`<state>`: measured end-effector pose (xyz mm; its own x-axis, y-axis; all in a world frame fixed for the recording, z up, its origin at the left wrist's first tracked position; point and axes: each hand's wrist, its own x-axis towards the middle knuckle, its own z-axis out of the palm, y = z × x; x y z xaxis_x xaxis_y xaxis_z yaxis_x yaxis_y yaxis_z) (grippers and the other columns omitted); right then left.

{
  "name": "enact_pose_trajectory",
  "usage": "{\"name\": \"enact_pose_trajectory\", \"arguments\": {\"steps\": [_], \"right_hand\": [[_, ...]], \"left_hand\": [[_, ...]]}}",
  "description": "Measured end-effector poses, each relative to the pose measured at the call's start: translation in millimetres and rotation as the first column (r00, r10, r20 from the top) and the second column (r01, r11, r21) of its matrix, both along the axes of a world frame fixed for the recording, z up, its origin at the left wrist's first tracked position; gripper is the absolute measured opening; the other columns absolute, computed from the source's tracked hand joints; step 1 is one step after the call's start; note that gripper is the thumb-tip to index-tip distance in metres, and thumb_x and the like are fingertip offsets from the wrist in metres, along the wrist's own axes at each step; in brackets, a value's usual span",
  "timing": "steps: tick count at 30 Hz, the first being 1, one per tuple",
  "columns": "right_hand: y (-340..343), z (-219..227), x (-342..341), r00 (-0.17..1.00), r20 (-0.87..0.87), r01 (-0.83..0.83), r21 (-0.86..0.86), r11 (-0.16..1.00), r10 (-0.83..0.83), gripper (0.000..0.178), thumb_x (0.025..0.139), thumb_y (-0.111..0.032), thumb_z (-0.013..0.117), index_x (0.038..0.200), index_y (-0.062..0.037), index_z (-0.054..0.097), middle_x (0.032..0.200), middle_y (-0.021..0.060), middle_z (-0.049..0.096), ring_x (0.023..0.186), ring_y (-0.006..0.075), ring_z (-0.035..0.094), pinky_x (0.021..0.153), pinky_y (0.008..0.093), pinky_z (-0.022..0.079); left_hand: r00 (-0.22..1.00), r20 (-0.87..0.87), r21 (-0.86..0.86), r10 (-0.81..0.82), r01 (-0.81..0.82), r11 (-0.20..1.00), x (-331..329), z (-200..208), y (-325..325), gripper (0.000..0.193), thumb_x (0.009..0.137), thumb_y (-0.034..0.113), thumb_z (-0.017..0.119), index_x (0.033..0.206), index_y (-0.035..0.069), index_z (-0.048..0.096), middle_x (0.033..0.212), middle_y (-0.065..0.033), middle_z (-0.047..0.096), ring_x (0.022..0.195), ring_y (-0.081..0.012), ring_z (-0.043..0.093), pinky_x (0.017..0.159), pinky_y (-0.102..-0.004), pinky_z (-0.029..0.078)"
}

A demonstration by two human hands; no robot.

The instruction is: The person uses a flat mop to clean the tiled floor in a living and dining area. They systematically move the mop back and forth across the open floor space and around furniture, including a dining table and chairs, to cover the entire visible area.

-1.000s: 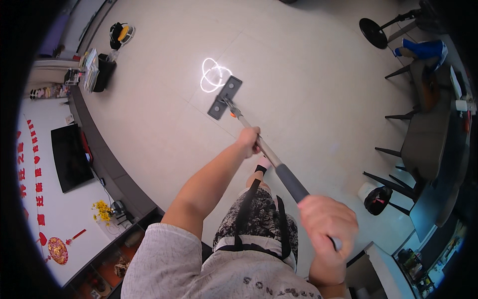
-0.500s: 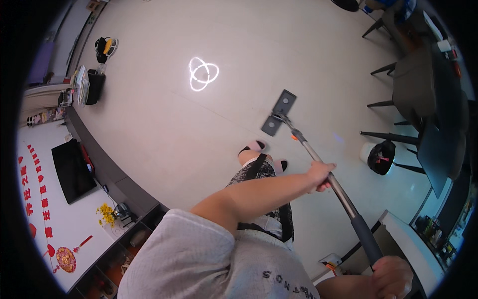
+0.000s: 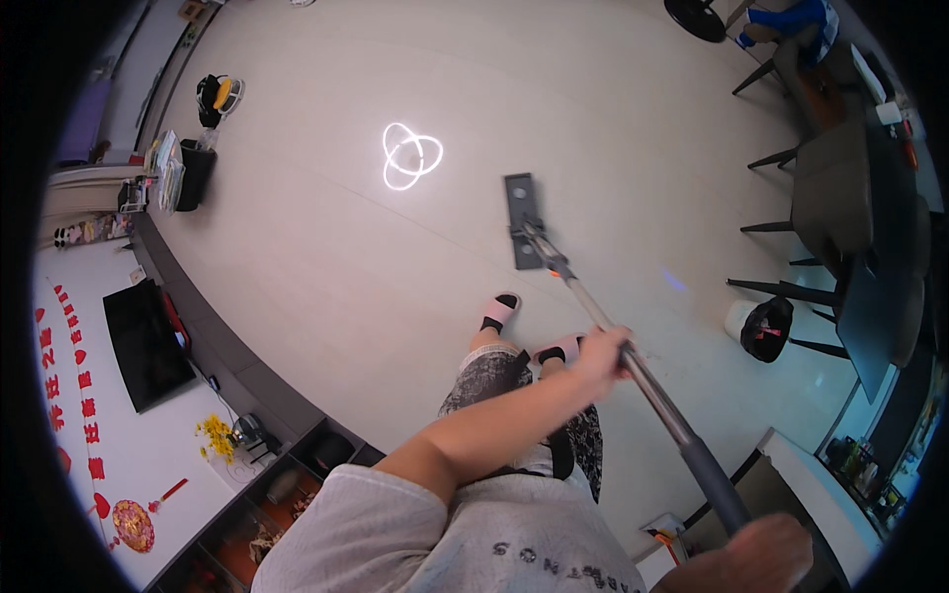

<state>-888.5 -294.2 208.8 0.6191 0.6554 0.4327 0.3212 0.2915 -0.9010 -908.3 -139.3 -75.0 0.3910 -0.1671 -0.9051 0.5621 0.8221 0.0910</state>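
Grey and flat, the head (image 3: 523, 222) of the mop (image 3: 660, 397) appears laid on the pale floor (image 3: 326, 287), ahead of the pink slippers (image 3: 501, 313) and well apart from the black-lined bin (image 3: 763, 328). The metal pole (image 3: 585, 301) is gripped partway along by the left hand (image 3: 599, 360), its fingers wrapped around. The end of the dark handle (image 3: 714, 484) is covered by the right hand (image 3: 774, 553), which is blurred but seems curled over it. The step in hand is judged to be a stroke across the floor. For the next move, the pole should be steered by the left hand and driven from the top by the right, with the head held level.
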Motion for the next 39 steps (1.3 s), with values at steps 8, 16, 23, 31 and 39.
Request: {"name": "enact_pose_trajectory", "arguments": {"steps": [8,16,23,31,39], "right_hand": [[185,-87,59,0.975,-0.188,-0.14,-0.088,0.986,0.122,0.013,0.059,0.001,0.055,0.056,-0.0015,0.044,0.059,0.0079,0.043,0.057,0.0271,0.044,0.062,0.0364,0.043],[190,-99,64,0.916,-0.282,0.249,-0.157,0.956,-0.285,0.013,0.057,0.002,0.055,0.058,-0.0005,0.042,0.059,0.0091,0.042,0.055,0.0264,0.042,0.066,0.0387,0.045],[119,-94,-12,0.642,-0.102,0.726,-0.237,0.645,-0.76,0.019,0.075,-0.015,0.051,0.062,-0.0056,0.041,0.055,0.0031,0.043,0.051,0.0174,0.043,0.068,0.0413,0.04],[-52,-49,-170,0.079,-0.245,0.968,-0.213,0.133,-0.966,0.025,0.082,-0.012,0.043,0.059,-0.0078,0.036,0.052,0.0045,0.033,0.05,0.0174,0.035,0.058,0.0349,0.033],[-160,7,-343,-0.148,-0.381,0.98,-0.18,-0.084,-0.913,0.031,0.084,-0.011,0.046,0.056,-0.0098,0.034,0.051,0.0057,0.033,0.052,0.0185,0.036,0.06,0.0328,0.034]], "left_hand": [[0.964,-0.003,0.132,0.266,-0.263,0.956,56,-101,260,0.014,0.074,0.012,0.056,0.08,0.005,0.045,0.06,-0.0079,0.048,0.054,-0.0209,0.051,0.052,-0.0315,0.046],[0.996,0.032,0.359,-0.087,0.07,0.931,124,-103,253,0.012,0.075,0.014,0.053,0.071,0.007,0.044,0.057,-0.0061,0.045,0.044,-0.017,0.045,0.04,-0.0284,0.039],[0.375,-0.121,0.545,-0.919,0.799,0.255,162,-83,115,0.029,0.076,0.026,0.047,0.085,-0.001,0.054,0.079,-0.0181,0.056,0.063,-0.0263,0.057,0.045,-0.0375,0.045],[-0.456,-0.184,0.794,-0.871,0.453,-0.405,19,-73,-136,0.059,0.082,0.043,0.04,0.133,0.013,0.036,0.143,-0.0111,0.022,0.135,-0.0343,0.009,0.099,-0.0674,0.018],[-0.749,0.084,0.776,-0.658,0.463,-0.429,-181,-29,-287,0.046,0.081,0.036,0.038,0.102,0.003,0.062,0.114,-0.0148,0.051,0.116,-0.0315,0.037,0.09,-0.0497,0.038]]}}
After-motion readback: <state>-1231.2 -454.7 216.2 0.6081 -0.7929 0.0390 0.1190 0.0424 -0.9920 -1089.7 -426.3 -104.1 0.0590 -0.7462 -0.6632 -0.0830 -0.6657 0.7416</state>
